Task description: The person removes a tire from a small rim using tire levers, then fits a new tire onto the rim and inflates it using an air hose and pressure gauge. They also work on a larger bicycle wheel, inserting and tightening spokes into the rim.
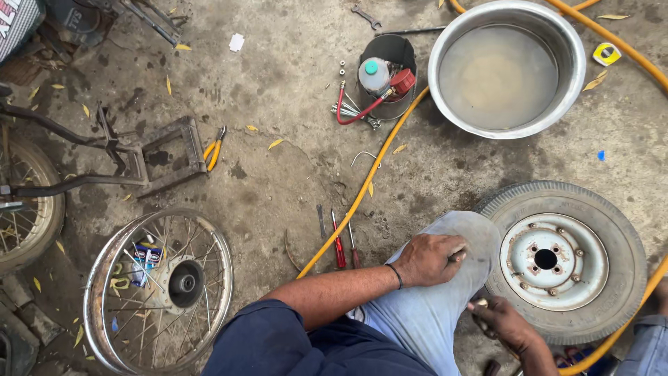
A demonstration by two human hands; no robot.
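My left hand [428, 259] rests on my bent knee [445, 292], which is in pale blue trousers. Its fingers are curled, and a small dark bit shows at the fingertips; I cannot tell what it is. A black band circles that wrist. My right hand [502, 324] is lower right, closed around a small dark tool [480, 306] held against the near edge of a small tyre [612, 230]. The tyre lies flat on the concrete with its pale steel rim [553, 261] facing up.
A yellow hose [362, 191] crosses the floor, past a steel basin [572, 90] of murky water and a black bucket [393, 52] holding a bottle. Screwdrivers [339, 244] lie by my knee. A spoked rim [160, 289], yellow-handled pliers [214, 150] and a metal frame [163, 157] are at the left.
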